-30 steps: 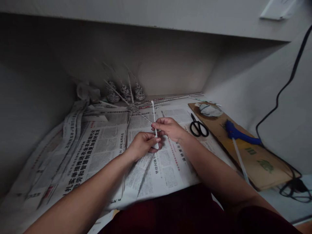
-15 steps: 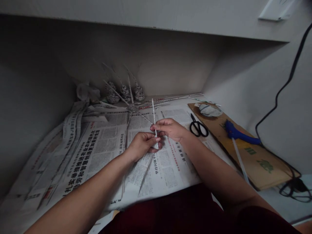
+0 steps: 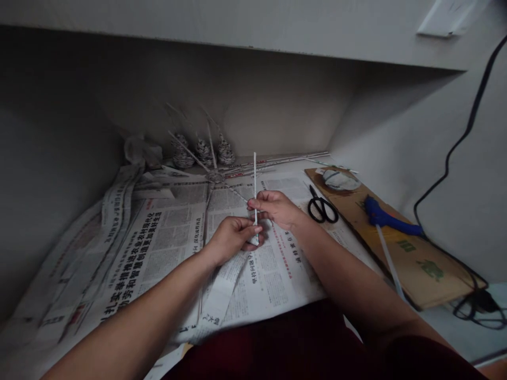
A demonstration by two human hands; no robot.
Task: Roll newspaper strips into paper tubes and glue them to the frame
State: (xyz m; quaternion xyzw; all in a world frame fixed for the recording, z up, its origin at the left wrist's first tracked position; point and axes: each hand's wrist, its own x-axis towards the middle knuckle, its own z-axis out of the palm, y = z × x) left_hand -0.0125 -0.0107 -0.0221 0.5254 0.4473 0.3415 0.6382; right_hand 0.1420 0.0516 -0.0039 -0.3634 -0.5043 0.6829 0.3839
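Observation:
A thin rolled newspaper tube [image 3: 255, 174] stands nearly upright between my hands. My right hand [image 3: 275, 208] pinches its middle between thumb and fingers. Just below, my left hand [image 3: 235, 237] closes round its lower end, where a loose newspaper strip [image 3: 224, 290] trails down toward me. Behind my hands lies a woven piece of paper tubes [image 3: 215, 176], its spokes spreading outward. One spoke reaches close to my right fingertips; whether it touches them I cannot tell.
Printed newspaper sheets [image 3: 166, 237] cover the table. Black-handled scissors [image 3: 322, 209] lie at right, beside a cardboard sheet [image 3: 420, 269] with a blue glue gun [image 3: 390, 219]. Three woven paper cones [image 3: 204, 152] stand at the back. Newspaper strips [image 3: 119, 203] lie left; a black cable [image 3: 449, 153] hangs right.
The paper tube has shifted slightly right and rises a little higher above my right hand. More of the trailing strip shows, extending nearer to me. Both hands keep their grip.

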